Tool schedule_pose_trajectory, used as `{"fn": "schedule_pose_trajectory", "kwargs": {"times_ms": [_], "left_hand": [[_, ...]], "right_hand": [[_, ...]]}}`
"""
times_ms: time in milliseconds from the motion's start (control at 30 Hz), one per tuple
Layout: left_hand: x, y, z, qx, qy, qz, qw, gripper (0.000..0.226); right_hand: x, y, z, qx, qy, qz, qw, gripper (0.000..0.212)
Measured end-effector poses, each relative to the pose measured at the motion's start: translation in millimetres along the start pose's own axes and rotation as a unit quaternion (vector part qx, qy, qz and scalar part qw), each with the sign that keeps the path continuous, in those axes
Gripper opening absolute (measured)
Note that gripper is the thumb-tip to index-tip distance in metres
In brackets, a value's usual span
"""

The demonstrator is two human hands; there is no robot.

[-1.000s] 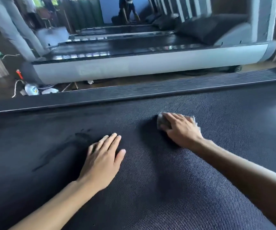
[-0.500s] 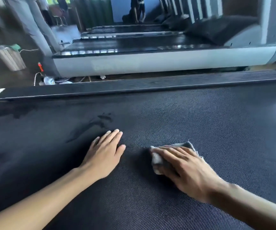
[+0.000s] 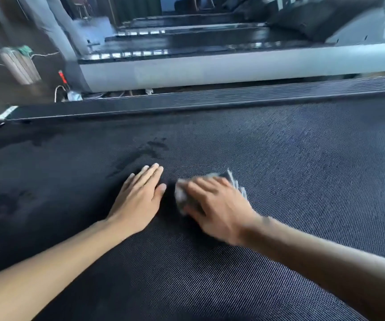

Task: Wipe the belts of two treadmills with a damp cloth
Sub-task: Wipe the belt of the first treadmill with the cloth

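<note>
1 treadmill belt (image 3: pixel 302 158), left hand (image 3: pixel 138 200) flat on it, right hand (image 3: pixel 219 209) flat on grey cloth (image 3: pixel 232 179)

light: dim, daylight from far top | glare: streaks on glossy black neighbouring treadmill deck (image 3: pixel 126 53) | blur: moving right hand (image 3: pixel 217 205), background | edges: bowed

The belt (image 3: pixel 279 158) was matt, finely woven black fabric; the cloth (image 3: pixel 232 179) grey and soft; at twelve o'clock, the neighbouring treadmill's side panel (image 3: pixel 233 68) smooth grey plastic.

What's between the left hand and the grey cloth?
Only a narrow strip of bare black textured treadmill belt separates left hand from grey cloth, head view.
</note>
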State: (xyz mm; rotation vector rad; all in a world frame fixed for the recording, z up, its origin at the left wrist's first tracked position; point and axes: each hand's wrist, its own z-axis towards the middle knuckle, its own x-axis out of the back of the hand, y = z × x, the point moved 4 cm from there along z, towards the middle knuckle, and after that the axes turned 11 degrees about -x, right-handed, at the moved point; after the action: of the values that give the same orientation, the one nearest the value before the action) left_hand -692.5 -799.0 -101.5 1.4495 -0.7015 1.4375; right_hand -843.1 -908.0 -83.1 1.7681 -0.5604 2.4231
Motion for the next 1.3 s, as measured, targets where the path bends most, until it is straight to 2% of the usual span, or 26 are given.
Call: {"fn": "schedule_pose_trajectory", "kwargs": {"times_ms": [67,133,267,367,400,433,533,600,667,767,833,900,967,1000,1100,1167,1233,1300], "left_hand": [[-2,1,-2,-0.005,0.001,0.005,1.000,0.056],[-3,1,-6,-0.004,0.005,0.001,1.000,0.054],[-3,0,-6,-0.010,0.014,0.006,1.000,0.053],[-4,0,-5,-0.008,0.023,0.009,1.000,0.053],[-4,0,-6,-0.007,0.024,0.009,1.000,0.053],[-4,0,-6,-0.006,0.026,0.009,1.000,0.053],[-4,-1,-5,-0.012,0.029,0.012,0.999,0.064],[-5,-2,-5,-0.014,0.028,0.014,0.999,0.067],[-5,-1,-6,-0.011,0.029,0.019,0.999,0.066],[-4,0,-6,-0.010,0.022,0.017,1.000,0.055],[-3,0,-6,-0.008,0.022,0.015,1.000,0.053],[-2,1,-6,-0.011,0.024,0.019,0.999,0.053],[-3,1,-6,-0.010,0.023,0.024,0.999,0.059],[-3,1,-7,-0.011,0.025,0.026,0.999,0.063],[-5,0,-6,-0.018,0.029,0.023,0.999,0.068],[-5,0,-6,-0.014,0.031,0.021,0.999,0.066],[-3,1,-6,-0.009,0.031,0.025,0.999,0.059],[-2,2,-5,-0.004,0.020,0.018,1.000,0.052]], "right_hand": [[13,7,-33,0.066,-0.055,0.014,0.996,0.050],[24,33,-35,0.065,-0.066,-0.003,0.996,0.053],[15,66,21,-0.030,-0.033,-0.074,0.996,0.058],[-4,58,55,-0.120,0.014,-0.074,0.990,0.045],[-7,47,52,-0.119,0.036,-0.067,0.990,0.043],[-6,32,41,-0.088,0.046,-0.053,0.994,0.042],[3,-3,-21,0.068,-0.042,0.005,0.997,0.048],[13,4,-41,0.125,-0.073,0.018,0.989,0.050],[16,28,-30,0.083,-0.068,-0.005,0.994,0.050],[13,61,19,-0.028,0.019,-0.060,0.998,0.045],[4,73,46,-0.128,0.004,-0.065,0.990,0.042],[-3,67,51,-0.160,0.021,-0.069,0.984,0.041],[0,36,23,-0.086,0.042,-0.059,0.994,0.044],[3,18,-1,-0.034,0.028,-0.035,0.998,0.046],[12,-9,-62,0.113,-0.062,0.023,0.991,0.049],[21,11,-50,0.154,-0.103,0.016,0.982,0.049],[17,48,-4,0.101,-0.090,-0.049,0.990,0.053],[9,85,41,-0.031,-0.056,-0.088,0.994,0.058]]}}
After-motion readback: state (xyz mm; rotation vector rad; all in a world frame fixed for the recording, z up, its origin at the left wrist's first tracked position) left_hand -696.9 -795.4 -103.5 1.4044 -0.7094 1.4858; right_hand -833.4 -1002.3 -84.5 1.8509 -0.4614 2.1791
